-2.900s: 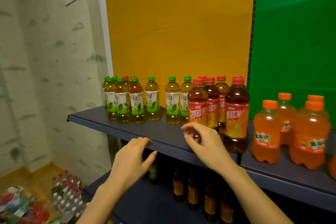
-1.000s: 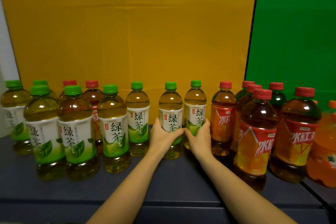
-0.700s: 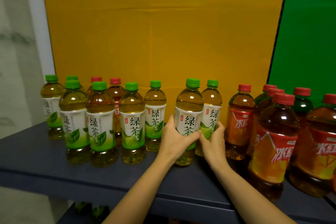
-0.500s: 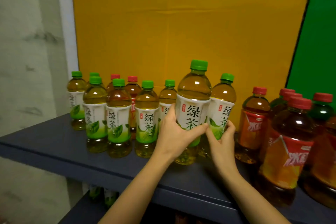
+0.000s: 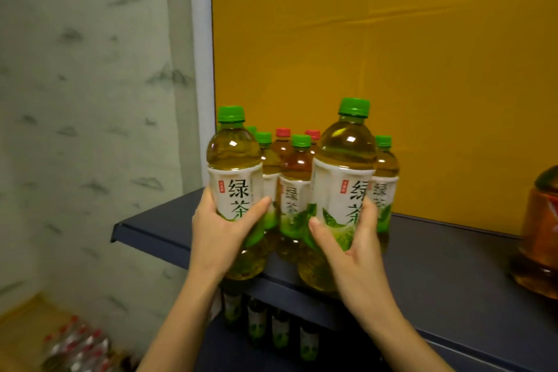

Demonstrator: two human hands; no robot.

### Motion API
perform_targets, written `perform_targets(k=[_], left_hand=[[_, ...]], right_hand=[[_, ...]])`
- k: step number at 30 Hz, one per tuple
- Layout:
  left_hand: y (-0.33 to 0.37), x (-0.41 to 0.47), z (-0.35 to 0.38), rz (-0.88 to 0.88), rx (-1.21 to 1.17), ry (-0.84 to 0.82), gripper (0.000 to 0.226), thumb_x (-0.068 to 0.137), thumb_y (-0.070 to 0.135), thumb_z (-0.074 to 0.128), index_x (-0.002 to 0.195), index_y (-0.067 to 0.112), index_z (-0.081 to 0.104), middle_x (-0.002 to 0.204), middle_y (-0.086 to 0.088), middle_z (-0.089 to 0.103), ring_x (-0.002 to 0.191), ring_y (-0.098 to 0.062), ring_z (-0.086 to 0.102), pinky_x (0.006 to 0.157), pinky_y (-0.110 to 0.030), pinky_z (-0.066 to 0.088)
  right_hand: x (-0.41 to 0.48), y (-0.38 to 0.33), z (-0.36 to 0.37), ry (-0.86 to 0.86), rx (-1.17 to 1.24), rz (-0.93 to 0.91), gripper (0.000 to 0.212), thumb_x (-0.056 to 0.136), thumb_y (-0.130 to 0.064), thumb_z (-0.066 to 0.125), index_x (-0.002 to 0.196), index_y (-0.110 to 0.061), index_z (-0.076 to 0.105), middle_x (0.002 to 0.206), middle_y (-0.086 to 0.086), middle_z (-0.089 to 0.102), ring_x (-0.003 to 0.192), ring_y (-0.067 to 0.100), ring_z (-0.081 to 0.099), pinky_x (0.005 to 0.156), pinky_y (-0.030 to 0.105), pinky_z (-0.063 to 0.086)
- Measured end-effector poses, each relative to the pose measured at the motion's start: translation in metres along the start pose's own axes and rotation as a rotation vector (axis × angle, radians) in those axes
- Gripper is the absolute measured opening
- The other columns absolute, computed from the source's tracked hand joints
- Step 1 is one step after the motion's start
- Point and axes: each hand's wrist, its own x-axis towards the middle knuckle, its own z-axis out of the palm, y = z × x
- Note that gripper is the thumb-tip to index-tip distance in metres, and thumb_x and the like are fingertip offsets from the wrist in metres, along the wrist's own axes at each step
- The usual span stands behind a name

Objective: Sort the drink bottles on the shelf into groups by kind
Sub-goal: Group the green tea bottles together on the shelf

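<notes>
My left hand (image 5: 219, 234) grips a green tea bottle (image 5: 234, 166) with a green cap and white label, held upright over the shelf's front left part. My right hand (image 5: 350, 243) grips a second green tea bottle (image 5: 344, 166), also upright, just to the right. Behind them several green tea bottles (image 5: 297, 178) stand in a cluster on the dark shelf (image 5: 437, 266), with two red-capped tea bottles (image 5: 283, 142) among them at the back. One red-label black tea bottle (image 5: 540, 229) shows at the right edge.
A yellow back panel (image 5: 377, 54) closes the shelf behind the bottles. The shelf's left end (image 5: 120, 228) meets a patterned wall. A lower shelf holds more bottles (image 5: 271, 323). Packs of red-capped water bottles (image 5: 78, 347) lie on the floor at bottom left.
Both hands have lifted their green tea bottles and carried them left, up to the cluster at the shelf's left end. The view has swung left; most red-label bottles are out of frame.
</notes>
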Motion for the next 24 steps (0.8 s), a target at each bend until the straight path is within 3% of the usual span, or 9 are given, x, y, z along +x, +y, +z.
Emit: perform_targets(k=[4, 7, 11, 19, 24], left_hand=[[-0.032, 0.040, -0.044, -0.024, 0.062, -0.038, 0.072, 0.043, 0.059, 0.075, 0.102, 0.025, 0.056, 0.098, 0.005, 0.067, 0.094, -0.011, 0.064, 0.079, -0.038, 0.056], [-0.054, 0.066, -0.073, -0.021, 0.096, -0.072, 0.076, 0.046, 0.057, 0.082, 0.104, 0.019, 0.054, 0.099, 0.002, 0.066, 0.095, -0.014, 0.063, 0.078, -0.037, 0.056], [-0.082, 0.096, -0.095, -0.043, 0.096, -0.076, 0.056, 0.060, 0.032, 0.081, 0.105, 0.018, 0.051, 0.100, 0.000, 0.063, 0.096, -0.017, 0.062, 0.079, -0.038, 0.054], [-0.121, 0.139, -0.100, -0.070, 0.132, -0.150, 0.056, 0.061, 0.029, 0.083, 0.105, 0.017, 0.050, 0.098, 0.000, 0.061, 0.093, -0.015, 0.059, 0.078, -0.036, 0.053], [-0.139, 0.151, -0.089, -0.123, 0.047, -0.181, 0.053, 0.065, 0.023, 0.081, 0.107, 0.015, 0.049, 0.094, 0.005, 0.061, 0.091, -0.013, 0.060, 0.070, -0.025, 0.049]], right_hand=[[0.005, 0.020, 0.072, -0.038, -0.022, 0.011, 0.063, 0.079, -0.034, 0.069, 0.126, -0.045, 0.028, 0.125, -0.022, 0.050, 0.116, -0.004, 0.051, 0.097, 0.025, 0.046], [0.012, 0.032, 0.118, -0.043, -0.075, 0.000, 0.076, 0.079, -0.030, 0.070, 0.139, -0.031, 0.021, 0.135, -0.014, 0.045, 0.124, -0.001, 0.045, 0.102, 0.024, 0.043], [0.025, 0.046, 0.165, -0.045, -0.135, 0.003, 0.082, 0.080, -0.029, 0.070, 0.142, -0.025, 0.018, 0.139, -0.010, 0.040, 0.128, 0.000, 0.039, 0.105, 0.024, 0.040], [0.060, 0.080, 0.204, 0.065, -0.284, 0.032, 0.084, 0.081, -0.031, 0.069, 0.143, -0.014, 0.015, 0.143, 0.001, 0.037, 0.132, 0.012, 0.037, 0.107, 0.038, 0.039], [0.069, 0.100, 0.206, 0.084, -0.412, 0.067, 0.084, 0.080, -0.034, 0.069, 0.142, -0.011, 0.017, 0.143, 0.005, 0.038, 0.132, 0.017, 0.038, 0.105, 0.040, 0.039]])
